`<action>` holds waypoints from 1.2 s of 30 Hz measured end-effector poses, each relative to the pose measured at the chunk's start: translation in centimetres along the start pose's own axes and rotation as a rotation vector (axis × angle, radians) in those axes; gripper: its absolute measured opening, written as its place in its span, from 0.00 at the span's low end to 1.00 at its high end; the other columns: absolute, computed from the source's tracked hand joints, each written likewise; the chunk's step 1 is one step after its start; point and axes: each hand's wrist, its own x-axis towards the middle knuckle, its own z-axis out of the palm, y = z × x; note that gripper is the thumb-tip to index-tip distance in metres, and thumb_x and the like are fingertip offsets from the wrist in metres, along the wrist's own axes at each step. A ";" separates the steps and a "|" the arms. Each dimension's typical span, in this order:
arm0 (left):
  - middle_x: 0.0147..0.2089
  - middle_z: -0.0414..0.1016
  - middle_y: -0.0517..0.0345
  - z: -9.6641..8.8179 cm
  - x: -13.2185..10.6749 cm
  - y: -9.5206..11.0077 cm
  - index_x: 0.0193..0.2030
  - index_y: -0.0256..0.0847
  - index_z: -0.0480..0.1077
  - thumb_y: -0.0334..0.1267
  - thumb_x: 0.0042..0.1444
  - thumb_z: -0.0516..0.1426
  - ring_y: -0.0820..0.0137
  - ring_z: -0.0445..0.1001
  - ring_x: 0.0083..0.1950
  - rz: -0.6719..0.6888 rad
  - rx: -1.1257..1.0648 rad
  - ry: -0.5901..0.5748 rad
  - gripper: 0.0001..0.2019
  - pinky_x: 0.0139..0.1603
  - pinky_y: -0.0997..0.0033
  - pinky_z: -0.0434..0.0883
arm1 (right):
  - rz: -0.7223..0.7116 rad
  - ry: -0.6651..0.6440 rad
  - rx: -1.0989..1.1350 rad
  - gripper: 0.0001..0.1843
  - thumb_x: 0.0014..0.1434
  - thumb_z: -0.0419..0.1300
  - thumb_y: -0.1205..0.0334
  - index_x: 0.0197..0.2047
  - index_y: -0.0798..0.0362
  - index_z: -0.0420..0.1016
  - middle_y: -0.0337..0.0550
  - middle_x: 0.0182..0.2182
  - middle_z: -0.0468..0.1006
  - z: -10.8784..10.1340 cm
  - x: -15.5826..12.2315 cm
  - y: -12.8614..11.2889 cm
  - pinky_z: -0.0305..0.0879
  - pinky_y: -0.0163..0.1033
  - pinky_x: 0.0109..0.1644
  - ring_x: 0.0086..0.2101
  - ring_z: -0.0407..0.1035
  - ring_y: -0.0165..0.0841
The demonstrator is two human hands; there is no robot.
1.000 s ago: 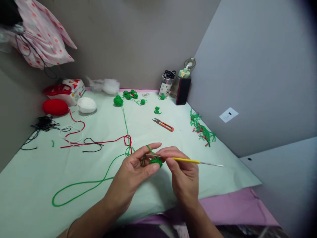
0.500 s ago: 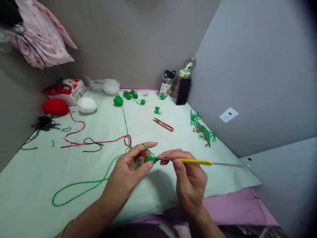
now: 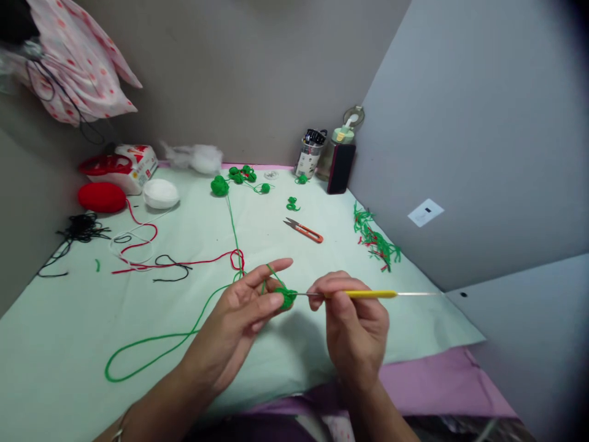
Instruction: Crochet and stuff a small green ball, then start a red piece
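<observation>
Between thumb and fingers, my left hand (image 3: 243, 313) pinches a small green crochet piece (image 3: 288, 298). Green yarn (image 3: 276, 274) loops over its raised index finger and runs down to the piece. My right hand (image 3: 354, 322) is closed around the yellow handle of a crochet hook (image 3: 372, 294); the hook's thin metal tip meets the right edge of the piece. From the left hand the yarn trails in a long loop over the cloth and back to a green yarn ball (image 3: 219, 186).
Orange thread snips (image 3: 304, 230) lie beyond the hands. Red yarn (image 3: 102, 197), white yarn (image 3: 161, 194) and black strands (image 3: 85, 228) are at left. Yarn scraps (image 3: 377, 239) lie at right. A phone (image 3: 341, 169) leans on a bottle beside a pen cup (image 3: 308, 158).
The green piece has turned in my left fingers and shows more of its face. My right hand has shifted slightly right, and the hook is more level. The loop on the cloth has shortened slightly.
</observation>
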 end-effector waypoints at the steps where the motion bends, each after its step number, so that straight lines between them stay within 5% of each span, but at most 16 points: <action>1: 0.34 0.70 0.64 0.1 0.0 0.0 0.56 0.48 0.82 0.39 0.52 0.73 0.76 0.63 0.33 0.014 0.035 -0.004 0.22 0.47 0.72 0.66 | 0.030 -0.024 0.032 0.10 0.72 0.59 0.64 0.44 0.46 0.83 0.42 0.34 0.81 0.1 0.2 0.0 0.73 0.39 0.36 0.34 0.75 0.33; 5: 0.39 0.73 0.61 0.4 -0.1 -0.6 0.55 0.51 0.82 0.42 0.54 0.72 0.73 0.68 0.40 0.101 0.131 0.017 0.20 0.45 0.72 0.65 | 0.026 -0.105 -0.063 0.11 0.71 0.61 0.67 0.47 0.45 0.84 0.43 0.40 0.84 0.3 -0.1 0.1 0.76 0.40 0.42 0.41 0.78 0.35; 8: 0.37 0.73 0.62 0.6 -0.1 -0.9 0.57 0.51 0.81 0.42 0.54 0.73 0.74 0.66 0.37 0.125 0.132 0.068 0.23 0.44 0.73 0.65 | -0.163 -0.134 -0.336 0.18 0.68 0.62 0.71 0.54 0.42 0.83 0.44 0.44 0.84 0.1 -1.0 0.1 0.78 0.42 0.43 0.41 0.79 0.36; 11: 0.34 0.71 0.63 0.6 0.1 -0.7 0.56 0.46 0.82 0.42 0.52 0.73 0.77 0.60 0.31 -0.006 0.024 0.029 0.23 0.43 0.73 0.66 | -0.361 -0.187 -0.553 0.23 0.66 0.63 0.73 0.59 0.41 0.81 0.47 0.49 0.84 -0.1 -1.5 0.1 0.79 0.45 0.45 0.46 0.79 0.40; 15: 0.29 0.65 0.67 0.3 0.3 -0.2 0.49 0.40 0.85 0.39 0.52 0.72 0.81 0.52 0.26 -0.078 -0.110 -0.017 0.17 0.56 0.65 0.69 | -0.152 -0.019 -0.250 0.15 0.69 0.60 0.71 0.51 0.43 0.83 0.44 0.39 0.84 -0.1 -0.8 -0.1 0.76 0.42 0.38 0.36 0.77 0.36; 18: 0.33 0.70 0.64 0.3 0.2 -0.4 0.51 0.46 0.84 0.38 0.52 0.72 0.77 0.62 0.32 0.025 -0.004 0.016 0.17 0.53 0.69 0.67 | 0.055 0.013 0.043 0.10 0.71 0.60 0.64 0.44 0.45 0.85 0.41 0.33 0.82 0.2 -0.1 -0.1 0.73 0.39 0.33 0.31 0.74 0.32; 22: 0.41 0.76 0.59 0.1 -0.1 -1.0 0.55 0.53 0.82 0.41 0.56 0.71 0.69 0.69 0.44 0.106 0.191 -0.014 0.18 0.49 0.70 0.65 | 0.128 -0.061 0.049 0.07 0.69 0.64 0.62 0.43 0.45 0.86 0.42 0.36 0.84 0.4 0.0 0.2 0.75 0.38 0.41 0.39 0.77 0.34; 27: 0.42 0.73 0.58 -0.3 -0.4 -0.9 0.55 0.53 0.82 0.44 0.59 0.68 0.67 0.67 0.44 0.127 0.254 0.018 0.17 0.46 0.69 0.65 | 0.248 0.002 0.132 0.09 0.71 0.62 0.58 0.42 0.49 0.84 0.42 0.34 0.84 0.1 0.1 0.5 0.75 0.38 0.38 0.31 0.75 0.31; 32: 0.42 0.72 0.59 -0.5 -0.4 -0.7 0.54 0.53 0.82 0.41 0.57 0.70 0.68 0.66 0.42 0.146 0.289 0.064 0.18 0.47 0.68 0.65 | 0.240 0.001 0.119 0.11 0.73 0.58 0.57 0.42 0.51 0.81 0.43 0.34 0.84 0.2 0.1 0.1 0.76 0.38 0.37 0.30 0.76 0.31; 36: 0.40 0.71 0.59 -0.5 -0.5 -0.8 0.54 0.52 0.82 0.41 0.58 0.68 0.68 0.66 0.40 0.204 0.388 0.089 0.16 0.45 0.67 0.65 | 0.070 -0.063 -0.123 0.11 0.74 0.55 0.66 0.47 0.48 0.80 0.42 0.37 0.84 0.0 -0.6 -0.6 0.76 0.39 0.40 0.34 0.78 0.32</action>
